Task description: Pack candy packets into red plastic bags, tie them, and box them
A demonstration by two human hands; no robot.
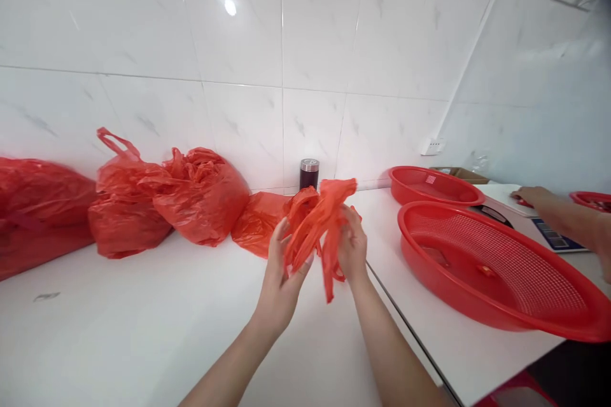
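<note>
Between both my hands, above the white table, is a crumpled red plastic bag [317, 222] with its loose strips hanging down. My left hand [281, 286] has its fingers and thumb around the bag's left side. On the right side, my right hand [353, 245] grips the bag, its fingertips partly hidden behind the plastic. A flat red bag [260, 219] lies on the table just behind my left hand. Past the held bag, a dark tumbler with a silver lid [309, 173] stands against the wall.
Several filled red bags [200, 197] line the wall at left. To the right stand a large red plastic basket [477, 267] holding a few small items and another red basket [429, 186]. A co-worker's hand [534, 197] is over a scale [556, 235]. A seam divides the tabletops.
</note>
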